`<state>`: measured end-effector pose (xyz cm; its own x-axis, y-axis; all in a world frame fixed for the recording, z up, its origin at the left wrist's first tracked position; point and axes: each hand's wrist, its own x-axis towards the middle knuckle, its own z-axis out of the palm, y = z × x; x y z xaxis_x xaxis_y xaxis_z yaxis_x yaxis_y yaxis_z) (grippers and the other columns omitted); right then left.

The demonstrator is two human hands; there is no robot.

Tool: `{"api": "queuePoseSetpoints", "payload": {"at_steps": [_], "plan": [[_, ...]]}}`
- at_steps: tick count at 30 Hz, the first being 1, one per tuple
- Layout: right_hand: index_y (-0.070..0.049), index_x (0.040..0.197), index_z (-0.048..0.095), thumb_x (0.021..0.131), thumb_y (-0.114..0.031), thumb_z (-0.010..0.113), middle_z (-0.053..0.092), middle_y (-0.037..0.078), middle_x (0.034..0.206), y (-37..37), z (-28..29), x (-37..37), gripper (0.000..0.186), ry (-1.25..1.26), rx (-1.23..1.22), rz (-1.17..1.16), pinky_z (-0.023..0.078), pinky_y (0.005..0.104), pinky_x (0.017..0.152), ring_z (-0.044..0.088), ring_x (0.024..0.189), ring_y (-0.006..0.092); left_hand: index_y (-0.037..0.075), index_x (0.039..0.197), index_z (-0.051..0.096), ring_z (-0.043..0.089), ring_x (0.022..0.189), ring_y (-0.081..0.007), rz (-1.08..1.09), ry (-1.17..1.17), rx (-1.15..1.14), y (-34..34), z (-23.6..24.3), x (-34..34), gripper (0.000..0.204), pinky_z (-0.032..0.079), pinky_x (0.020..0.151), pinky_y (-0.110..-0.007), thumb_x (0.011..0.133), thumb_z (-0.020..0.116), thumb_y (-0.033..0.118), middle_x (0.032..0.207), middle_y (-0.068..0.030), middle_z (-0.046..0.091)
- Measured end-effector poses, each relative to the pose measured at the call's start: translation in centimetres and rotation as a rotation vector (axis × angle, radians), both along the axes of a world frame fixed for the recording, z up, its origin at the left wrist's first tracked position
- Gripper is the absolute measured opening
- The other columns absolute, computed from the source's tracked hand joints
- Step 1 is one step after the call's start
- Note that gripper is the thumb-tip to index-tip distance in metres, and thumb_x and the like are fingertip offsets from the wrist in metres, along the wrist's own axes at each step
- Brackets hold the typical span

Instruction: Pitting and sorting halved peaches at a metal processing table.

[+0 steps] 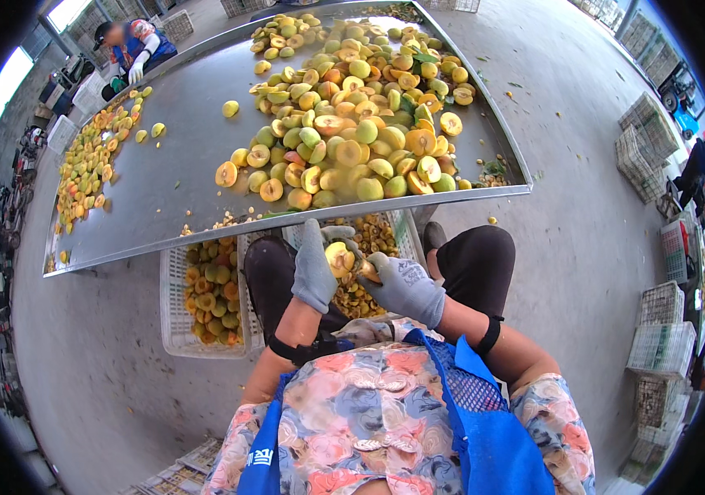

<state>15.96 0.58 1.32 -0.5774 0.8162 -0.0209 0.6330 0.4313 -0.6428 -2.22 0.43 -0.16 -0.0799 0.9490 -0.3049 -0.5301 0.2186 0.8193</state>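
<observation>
My left hand (316, 268), in a grey glove, is closed round a halved stone fruit (339, 258) with yellow flesh, like an apricot or small peach. Close beside it, my right hand (408, 285), also gloved, has its fingers closed on a small object near the fruit; that object is mostly hidden. Both hands are above a white crate (406, 239) of small brownish-yellow pieces, between my knees and just off the metal table's near edge. On the table (179, 165) lies a large heap of halved fruit (369, 124), yellow-fleshed with greenish skins.
Left of my knees stands a white crate (172, 318) holding fruit halves. A second spread of fruit (92, 165) lies along the table's left side. A co-worker (136, 49) in white gloves is at the far left corner. Stacked crates (662, 346) line the right side.
</observation>
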Motion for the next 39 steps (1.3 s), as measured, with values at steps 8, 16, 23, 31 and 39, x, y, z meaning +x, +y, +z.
{"api": "queuePoseSetpoints", "payload": {"at_steps": [8, 16, 23, 31, 39], "plan": [[-0.003, 0.104, 0.052, 0.084, -0.025, 0.067, 0.067, 0.022, 0.086, 0.1, -1.3, 0.3, 0.033, -0.127, -0.018, 0.075, 0.051, 0.0488, 0.067, 0.066, 0.080, 0.0399, -0.001, 0.091, 0.067, 0.063, 0.069, -0.0187, -0.080, 0.186, 0.025, -0.6, 0.2, 1.0, 0.074, 0.054, 0.070, -0.029, 0.101, 0.024, 0.059, 0.078, -0.0103, 0.066], [0.000, 0.103, 0.053, 0.084, -0.025, 0.067, 0.066, 0.023, 0.083, -0.5, -2.4, 0.6, 0.035, -0.127, -0.044, 0.086, 0.051, 0.0481, 0.068, 0.066, 0.081, 0.0402, -0.001, 0.075, 0.066, 0.062, 0.064, -0.0169, -0.025, 0.245, 0.107, -1.1, -0.2, 2.1, 0.077, 0.052, 0.065, -0.030, 0.102, 0.026, 0.059, 0.071, -0.0093, 0.066], [0.003, 0.098, 0.062, 0.085, -0.029, 0.066, 0.068, 0.026, 0.086, -1.1, -0.3, -0.3, 0.035, 0.190, -0.653, 0.024, 0.053, 0.0470, 0.073, 0.067, 0.087, 0.0407, -0.001, 0.073, 0.065, 0.063, 0.064, -0.0179, -0.021, 0.241, 0.211, -1.2, -0.1, 2.2, 0.078, 0.052, 0.066, -0.029, 0.102, 0.025, 0.058, 0.070, -0.0104, 0.066], [0.000, 0.096, 0.066, 0.086, -0.030, 0.067, 0.069, 0.013, 0.078, -0.7, -0.1, -0.2, 0.031, 0.121, -0.903, 0.045, 0.052, 0.0390, 0.067, 0.067, 0.071, 0.0262, -0.001, 0.070, 0.064, 0.062, 0.060, -0.0208, -0.093, 0.131, 0.179, -1.1, -0.2, 1.6, 0.079, 0.053, 0.063, -0.031, 0.102, 0.024, 0.060, 0.068, -0.0132, 0.066], [-0.001, 0.085, 0.066, 0.088, -0.030, 0.068, 0.062, 0.002, 0.067, 0.1, 2.1, -0.3, 0.029, 0.165, -0.970, 0.124, 0.045, 0.0289, 0.052, 0.057, 0.056, 0.0107, -0.001, 0.070, 0.065, 0.063, 0.060, -0.0221, -0.190, 0.024, 0.233, -0.2, -1.3, 0.6, 0.077, 0.053, 0.062, -0.032, 0.102, 0.026, 0.057, 0.065, -0.0132, 0.065]]}}
